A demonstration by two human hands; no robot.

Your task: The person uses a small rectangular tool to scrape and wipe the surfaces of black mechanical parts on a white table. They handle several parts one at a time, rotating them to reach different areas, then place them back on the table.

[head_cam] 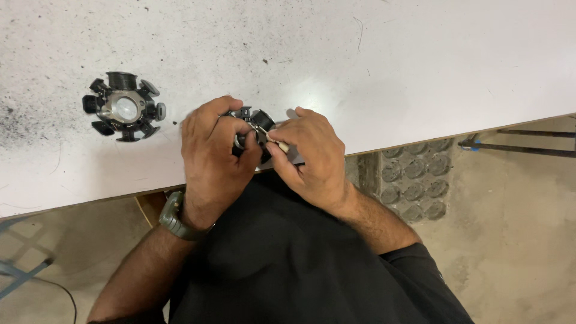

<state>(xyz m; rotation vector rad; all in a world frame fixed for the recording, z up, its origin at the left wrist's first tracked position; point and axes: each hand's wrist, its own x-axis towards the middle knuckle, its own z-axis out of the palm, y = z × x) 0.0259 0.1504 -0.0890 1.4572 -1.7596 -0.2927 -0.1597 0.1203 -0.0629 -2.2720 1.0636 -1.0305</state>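
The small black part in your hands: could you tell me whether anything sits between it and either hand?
Nothing visible does. The left hand grips the black part directly, and the right hand presses a thin tool against it.

Single head-mounted view, looking steeply down from close above onto near edge of white table [420,66], with wearer's torso and concrete floor [516,240] filling lower frame.

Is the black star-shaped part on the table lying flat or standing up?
Flat: the star-shaped part lies on the white table, centre hole facing up.
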